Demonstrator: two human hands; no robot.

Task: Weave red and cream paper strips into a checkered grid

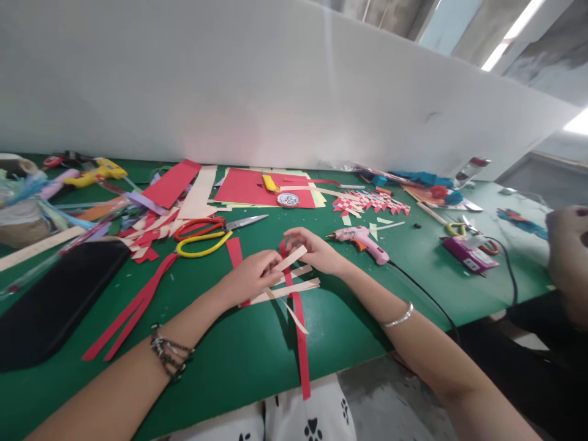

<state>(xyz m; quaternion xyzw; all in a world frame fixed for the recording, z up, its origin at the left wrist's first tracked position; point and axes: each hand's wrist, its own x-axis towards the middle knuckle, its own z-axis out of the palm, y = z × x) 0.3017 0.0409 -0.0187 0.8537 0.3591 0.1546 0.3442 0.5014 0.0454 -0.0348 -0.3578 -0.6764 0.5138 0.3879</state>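
My left hand (252, 275) pinches a cream paper strip (294, 258) over the green table. My right hand (316, 252) is just beyond it, fingers curled at the upper end of a long red paper strip (301, 346). That red strip crosses several cream strips (294, 288) and hangs over the table's near edge. Another red strip (234, 252) lies partly under my left hand. A thin cream strip curls down between my hands and the table edge. How the strips pass over and under each other is partly hidden by my fingers.
Scissors (204, 237) with red and yellow handles lie to the left, near a black case (64, 300). A pink glue gun (361, 239) lies right, its cord trailing. Red sheets (248, 187) and woven paper pieces (372, 202) lie behind. Another person's hand (569, 257) is far right.
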